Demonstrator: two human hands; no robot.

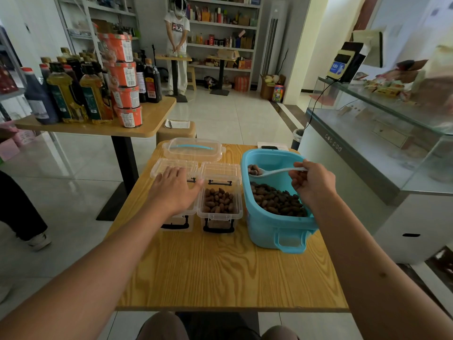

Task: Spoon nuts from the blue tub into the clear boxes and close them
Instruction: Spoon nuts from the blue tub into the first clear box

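A blue tub (272,231) of brown nuts (277,201) stands on the right of the wooden table (220,273). My right hand (313,184) holds a pale spoon (274,171) loaded with a few nuts above the tub's far end. Two clear boxes sit left of the tub with lids hinged open. The right box (220,204) holds a layer of nuts. My left hand (175,190) lies flat with straight fingers over the left box (180,222), hiding its inside.
A larger clear lidded container with a blue handle (193,149) sits behind the boxes. A phone (269,147) lies at the table's far edge. Another table (147,119) with bottles and orange tubs stands at the left; a glass counter (367,133) runs along the right. A person stands at the back.
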